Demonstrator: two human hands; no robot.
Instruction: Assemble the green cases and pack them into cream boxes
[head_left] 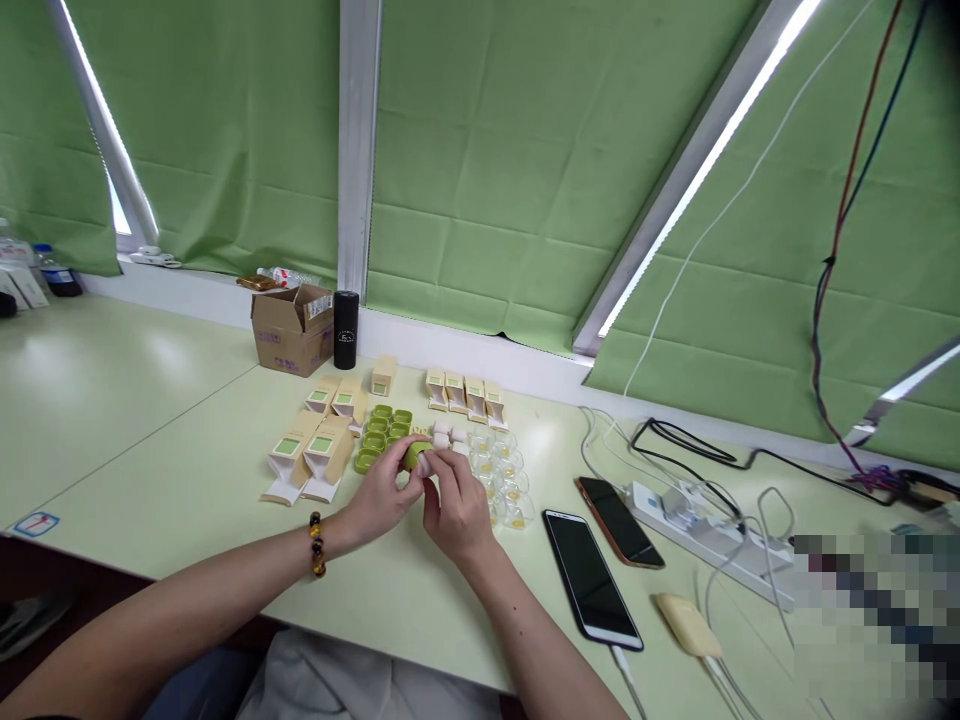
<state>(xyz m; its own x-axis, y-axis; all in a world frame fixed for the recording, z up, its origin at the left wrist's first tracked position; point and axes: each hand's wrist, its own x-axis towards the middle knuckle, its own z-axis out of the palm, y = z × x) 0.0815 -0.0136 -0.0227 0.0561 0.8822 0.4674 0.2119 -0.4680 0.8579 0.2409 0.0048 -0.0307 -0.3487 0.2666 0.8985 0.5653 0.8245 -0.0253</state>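
Both hands pinch 1 small round green plastic case [415, 456] just above the pale green table [150, 400].
Left hand [382, 495] and right hand [454, 505] close narrowly on it, near the loose green cases [384, 432]; light, even pressure seems best. Counted: 9 cream cardboard boxes [465, 395], 2 dark-screened smartphones [591, 575].

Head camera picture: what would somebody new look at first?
Probably the two hands in the middle, left hand and right hand, pinching a small green case together above the table. Behind them lie rows of little cream boxes, and big green blinds fill the whole back.
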